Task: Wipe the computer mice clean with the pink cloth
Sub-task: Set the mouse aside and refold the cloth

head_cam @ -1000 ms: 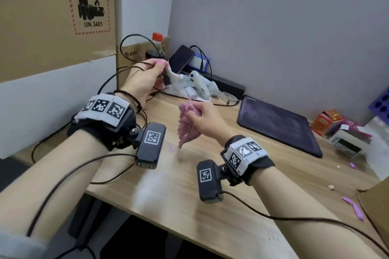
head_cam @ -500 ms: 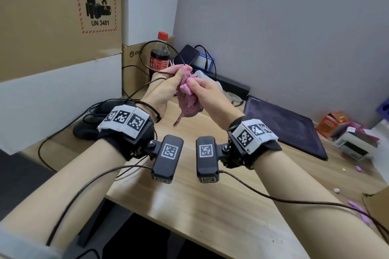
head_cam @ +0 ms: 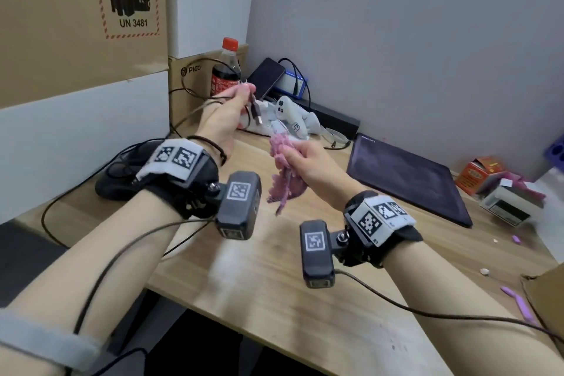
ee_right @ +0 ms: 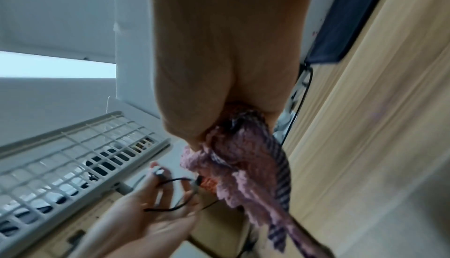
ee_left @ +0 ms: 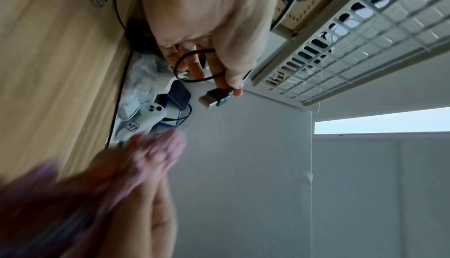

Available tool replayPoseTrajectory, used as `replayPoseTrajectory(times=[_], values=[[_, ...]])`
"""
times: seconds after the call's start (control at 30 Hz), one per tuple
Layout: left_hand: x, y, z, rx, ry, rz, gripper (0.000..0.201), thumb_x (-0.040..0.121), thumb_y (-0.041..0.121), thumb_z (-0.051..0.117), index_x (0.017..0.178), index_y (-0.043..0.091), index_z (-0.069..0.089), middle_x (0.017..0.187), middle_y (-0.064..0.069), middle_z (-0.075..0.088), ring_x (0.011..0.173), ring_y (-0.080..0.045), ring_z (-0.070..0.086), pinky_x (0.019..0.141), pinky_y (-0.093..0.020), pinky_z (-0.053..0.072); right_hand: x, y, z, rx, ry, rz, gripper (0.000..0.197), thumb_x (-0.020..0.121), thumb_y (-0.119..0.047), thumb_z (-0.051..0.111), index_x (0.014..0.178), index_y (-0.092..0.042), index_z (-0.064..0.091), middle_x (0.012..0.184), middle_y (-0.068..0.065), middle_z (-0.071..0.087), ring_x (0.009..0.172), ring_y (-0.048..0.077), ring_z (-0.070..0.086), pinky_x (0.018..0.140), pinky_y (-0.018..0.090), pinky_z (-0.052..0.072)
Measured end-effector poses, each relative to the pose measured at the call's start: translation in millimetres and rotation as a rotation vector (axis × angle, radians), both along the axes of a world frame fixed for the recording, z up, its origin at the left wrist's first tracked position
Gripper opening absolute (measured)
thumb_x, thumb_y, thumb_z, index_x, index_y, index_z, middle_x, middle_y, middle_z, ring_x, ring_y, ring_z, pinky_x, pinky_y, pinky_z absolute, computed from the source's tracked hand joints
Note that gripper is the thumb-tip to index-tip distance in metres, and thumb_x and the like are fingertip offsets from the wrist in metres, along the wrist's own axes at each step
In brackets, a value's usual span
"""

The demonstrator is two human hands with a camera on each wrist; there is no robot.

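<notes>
The left hand pinches a thin black cable just behind its metal USB plug, raised above the pale wooden tabletop. Beside it, apart, the right hand has its grip bunched round the fluffy pink cloth, which dangles below. A black computer mouse sits on the tabletop behind the left wrist.

Nubby pink cloth, matt wood-grain desk, plain cardboard box

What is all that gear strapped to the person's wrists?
Each wrist carries a black strap topped with a grey band printed with black-and-white square codes, plus a small black camera box bearing another code. Thin dark cables trail along both bare forearms. The left wrist also wears a thin black bracelet.
</notes>
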State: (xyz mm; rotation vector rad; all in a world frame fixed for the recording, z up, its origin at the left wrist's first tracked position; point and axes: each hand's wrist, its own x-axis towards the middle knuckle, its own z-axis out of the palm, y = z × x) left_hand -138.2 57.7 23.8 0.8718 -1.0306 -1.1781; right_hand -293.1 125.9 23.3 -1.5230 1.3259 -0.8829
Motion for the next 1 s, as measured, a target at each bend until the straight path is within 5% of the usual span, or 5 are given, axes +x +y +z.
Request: replayPoseTrajectory(times=[0.37,0.53,0.7,0.87,1.0], values=[[-9.7,5.9,-6.3,-0.089,-0.138,0.015,0.019,0.093,0.025,0.065,0.103,0.011,0.072,0.083,0.006,0.069,0.069,0.007,0.062,0.061,-0.006,0.044,2.1,-24.1,19.2,-0.195,0.138,-0.157,0.041,0.104,-0.029,0.040,0.095,-0.001,0.068,0.098,0.026,0.070,0.089,0.037,0.069,0.085,0.050,0.054],[-11.1,7.6,-13.0,-0.103,-0.066,-0.019,0.016,0.093,0.018,0.065,0.099,0.006,0.073,0.094,-0.011,0.073,0.082,-0.011,0.068,0.074,-0.023,0.052,21.0,-26.3,21.3,-0.191,0.157,-0.050,0.039,0.102,-0.030,0.047,0.095,0.001,0.071,0.089,0.017,0.072,0.078,0.022,0.068,0.082,0.041,0.056],[-9.2,7.7,-20.1,-0.040,-0.099,-0.011,0.011,0.094,0.018,0.063,0.094,0.014,0.072,0.074,0.009,0.070,0.062,0.008,0.061,0.058,-0.008,0.043,18.4,-19.2,14.1,-0.080,0.009,-0.001,0.036,0.101,-0.026,0.049,0.079,-0.002,0.065,0.075,0.016,0.065,0.070,0.029,0.065,0.079,0.046,0.056],[12.6,-8.7,-16.0,0.092,-0.045,0.092,0.014,0.092,0.035,0.065,0.082,0.028,0.070,0.076,0.005,0.062,0.070,-0.008,0.051,0.055,-0.017,0.037,-5.7,-5.8,-4.4,-0.058,0.222,-0.044,0.026,0.098,-0.023,0.054,0.083,-0.006,0.065,0.068,0.000,0.065,0.052,0.004,0.063,0.053,0.017,0.052],[13.0,-6.0,-13.2,0.046,-0.078,0.042,0.011,0.091,0.036,0.067,0.085,0.026,0.070,0.080,0.006,0.068,0.079,-0.008,0.062,0.057,-0.015,0.040,-15.4,-13.2,-0.8,-0.086,0.217,-0.154,0.033,0.101,-0.029,0.049,0.093,-0.003,0.068,0.079,0.004,0.070,0.060,0.006,0.068,0.059,0.021,0.056]])
